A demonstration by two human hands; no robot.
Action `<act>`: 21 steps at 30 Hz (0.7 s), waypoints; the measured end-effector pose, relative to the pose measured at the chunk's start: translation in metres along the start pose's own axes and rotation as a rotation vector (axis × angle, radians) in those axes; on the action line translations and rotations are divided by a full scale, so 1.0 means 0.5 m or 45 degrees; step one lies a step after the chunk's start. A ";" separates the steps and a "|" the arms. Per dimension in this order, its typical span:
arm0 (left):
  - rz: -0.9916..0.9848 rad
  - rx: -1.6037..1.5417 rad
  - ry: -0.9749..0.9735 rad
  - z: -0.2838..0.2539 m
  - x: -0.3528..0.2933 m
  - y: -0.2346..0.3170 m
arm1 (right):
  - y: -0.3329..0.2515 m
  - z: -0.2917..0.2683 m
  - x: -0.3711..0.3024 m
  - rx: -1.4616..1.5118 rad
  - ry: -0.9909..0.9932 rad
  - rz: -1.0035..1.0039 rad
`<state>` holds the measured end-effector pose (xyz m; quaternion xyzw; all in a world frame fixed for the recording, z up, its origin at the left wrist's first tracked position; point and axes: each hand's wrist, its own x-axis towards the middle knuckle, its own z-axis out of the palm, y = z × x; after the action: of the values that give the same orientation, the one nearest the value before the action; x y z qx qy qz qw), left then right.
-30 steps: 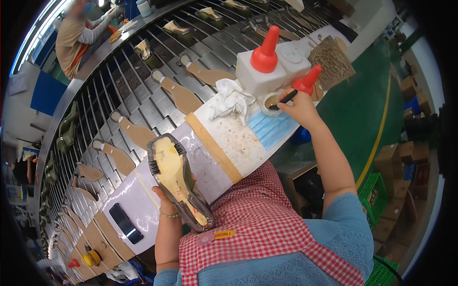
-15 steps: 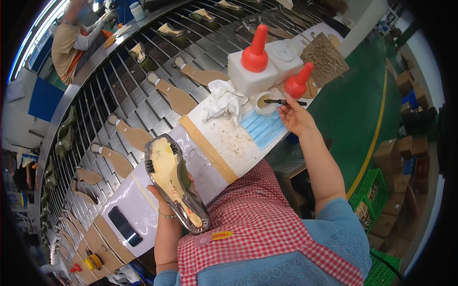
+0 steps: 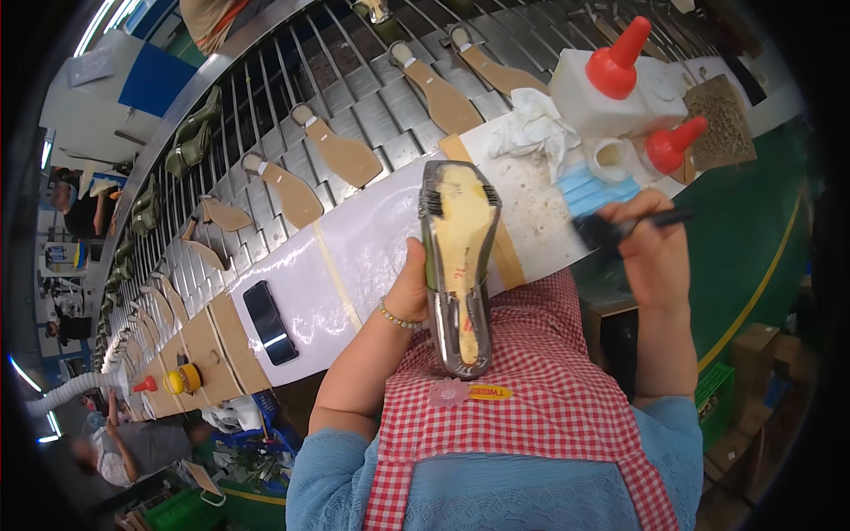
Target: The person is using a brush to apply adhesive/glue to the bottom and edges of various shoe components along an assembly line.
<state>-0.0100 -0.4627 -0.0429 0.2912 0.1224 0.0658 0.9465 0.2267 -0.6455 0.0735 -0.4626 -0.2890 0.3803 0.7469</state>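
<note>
A lasted shoe upper point(image 3: 465, 221) is held bottom side up in front of my apron. My left hand point(image 3: 411, 281) grips its side, with most fingers hidden beneath. The shoe has a cream-coloured bottom, dark pleated edges near the toe and shiny wrapping around the heel. My right hand point(image 3: 653, 243) is closed around a dark brush point(image 3: 602, 232), blurred by motion, its bristles pointing left toward the shoe but apart from it. Beyond that hand, an open white pot point(image 3: 611, 157) stands beside a blue face mask point(image 3: 591, 189).
White containers point(image 3: 584, 97) with red cone caps, a crumpled white cloth point(image 3: 535, 134) and a rough brown block point(image 3: 722, 122) are at the far right. A phone point(image 3: 270, 323) lies on the left board. Tan insoles point(image 3: 343, 152) rest on the slatted metal conveyor behind.
The brush has come away from the white pot, nearer the shoe. My left hand has turned the shoe more upright. The whole view has shifted left.
</note>
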 end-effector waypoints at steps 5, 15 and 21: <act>-0.081 0.060 0.069 0.047 -0.015 0.013 | 0.027 0.118 -0.041 -0.232 -0.360 0.098; -0.059 0.123 0.111 0.068 -0.035 0.011 | 0.034 0.166 -0.048 -0.860 -0.511 -0.298; -0.082 0.134 0.092 0.058 -0.041 0.008 | 0.032 0.164 -0.058 -0.798 -0.632 -0.226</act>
<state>-0.0221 -0.4791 -0.0137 0.3338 0.1692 0.0393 0.9265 0.1415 -0.6266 0.0899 -0.5351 -0.6013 0.3079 0.5072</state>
